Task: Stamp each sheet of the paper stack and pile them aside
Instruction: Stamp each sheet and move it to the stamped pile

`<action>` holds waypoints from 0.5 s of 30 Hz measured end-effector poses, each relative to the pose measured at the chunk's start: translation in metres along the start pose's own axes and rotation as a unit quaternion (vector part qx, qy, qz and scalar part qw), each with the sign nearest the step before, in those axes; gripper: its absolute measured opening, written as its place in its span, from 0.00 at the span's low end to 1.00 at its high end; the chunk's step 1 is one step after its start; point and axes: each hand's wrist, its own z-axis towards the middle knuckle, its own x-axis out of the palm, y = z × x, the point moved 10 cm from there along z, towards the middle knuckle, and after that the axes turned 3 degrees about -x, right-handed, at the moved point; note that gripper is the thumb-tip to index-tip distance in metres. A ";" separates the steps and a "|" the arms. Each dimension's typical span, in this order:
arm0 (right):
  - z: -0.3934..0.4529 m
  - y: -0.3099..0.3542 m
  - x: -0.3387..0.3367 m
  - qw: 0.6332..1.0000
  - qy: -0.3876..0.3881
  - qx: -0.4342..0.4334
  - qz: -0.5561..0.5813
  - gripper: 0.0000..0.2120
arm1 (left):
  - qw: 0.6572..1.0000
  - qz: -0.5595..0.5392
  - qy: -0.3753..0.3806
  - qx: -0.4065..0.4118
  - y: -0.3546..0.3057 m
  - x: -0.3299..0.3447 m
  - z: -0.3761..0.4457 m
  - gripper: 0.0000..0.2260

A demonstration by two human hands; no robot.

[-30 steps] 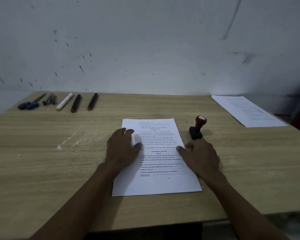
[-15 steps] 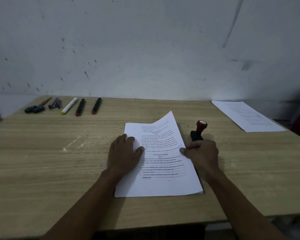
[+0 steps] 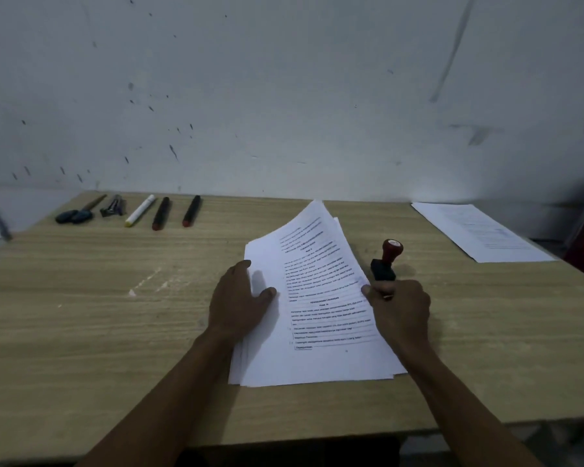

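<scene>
Whereas 0.5 s ago only the far right corner of the top sheet (image 3: 321,274) curled up a bit, its whole right side is now raised much higher, far corner peaking near the table's back edge, w/ several sheets fanned under it. Right hand (image 3: 400,310) is pinching that sheet's right edge, thumb on top, fingers curled under; nothing else in its grip. Left hand (image 3: 240,299) is flat & spread on the left part of the paper stack (image 3: 267,362), thumb pressing down, gripping nothing, same spot as before. Stack sits mid-table (image 3: 81,315), near edge a bit short of the front lip.

Stamp (image 3: 386,261) stands upright just beyond the right hand's knuckles, close to the lifted edge, unmoved. Stamped pile (image 3: 479,230) lies at far right, its right side close to the table's right edge; bare wood betw. it & the stamp. Scissors (image 3: 76,214), a clip-like item (image 3: 113,206) & three markers (image 3: 164,212) line the far left, well apart from the stack, w/ wide open wood left of the left hand.
</scene>
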 end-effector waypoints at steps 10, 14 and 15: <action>-0.004 0.000 -0.005 1.000 -0.018 -0.005 -0.012 0.07 | 0.992 -0.116 -0.039 -0.030 0.004 -0.012 0.000 0.30; -0.003 0.009 -0.011 0.999 -0.033 -0.037 0.009 0.05 | 0.985 -0.159 -0.057 -0.046 0.008 -0.017 -0.001 0.27; -0.002 0.012 -0.011 0.998 -0.030 -0.041 0.036 0.04 | 0.982 -0.173 -0.060 -0.053 0.010 -0.018 0.000 0.27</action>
